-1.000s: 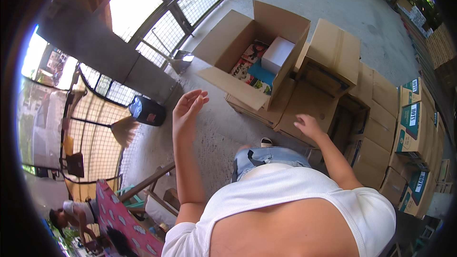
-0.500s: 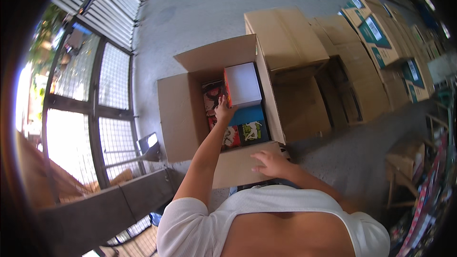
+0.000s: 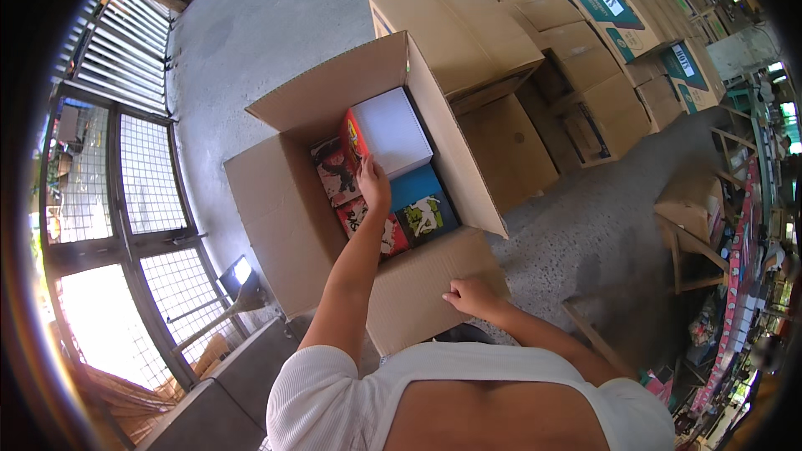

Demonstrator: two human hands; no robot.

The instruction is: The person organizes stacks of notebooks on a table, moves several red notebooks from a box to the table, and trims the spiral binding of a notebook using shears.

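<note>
An open cardboard box stands before me with its flaps spread. Inside are notebooks in stacks: a thick white-paged stack with a red cover along its left side, notebooks with red and black covers at the left, and a black notebook with a green-and-white figure beside a blue one. My left hand reaches in, fingers stretched against the red-covered side of the white-paged stack. Over the box's near flap, my right hand is curled into a loose fist, with nothing seen in it.
Several cardboard boxes stand at the far right, some with green printed sides. A metal mesh gate is at the left, near a long-handled dustpan. A brown carton on a wooden frame stands right.
The view has turned, so the box sits further left and tilted. My left hand stays beside the white-paged stack. My right hand has gone from spread fingers to a fist.
</note>
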